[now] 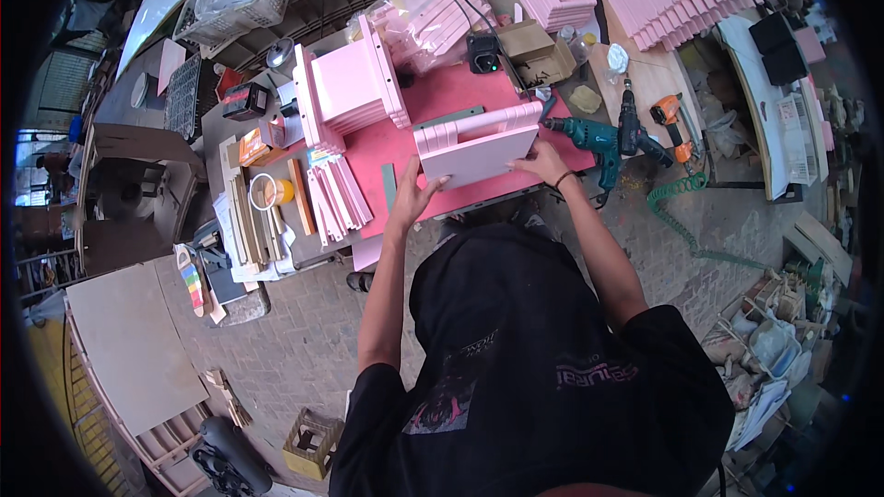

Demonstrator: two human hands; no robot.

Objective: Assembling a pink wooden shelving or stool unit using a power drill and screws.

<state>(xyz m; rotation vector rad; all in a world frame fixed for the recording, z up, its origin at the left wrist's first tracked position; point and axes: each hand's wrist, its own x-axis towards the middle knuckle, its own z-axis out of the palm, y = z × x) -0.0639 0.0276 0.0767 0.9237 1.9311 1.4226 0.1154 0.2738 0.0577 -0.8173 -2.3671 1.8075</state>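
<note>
Pink box (479, 158) is tilted over the mat's (433, 92) near side, flat panel facing the person; can't tell if it touches the mat. Left grip (410, 202) grasps the box's left end, thumb on the panel. Right grip (545, 167) grasps the right end, thumb also on the panel. One green strip (447, 120) lies on the mat just behind the box, second green strip (389, 188) at the mat's left part. Pink stack (350, 83) at the mat's far left, slats (337, 195) by its left edge. Charger (482, 53), green light lit, at the mat's far edge; clear bag (428, 28) of pink parts beyond. Right of the mat: green drill (589, 138) nearest, then dark drill (630, 124), then orange nailer (675, 124).
</note>
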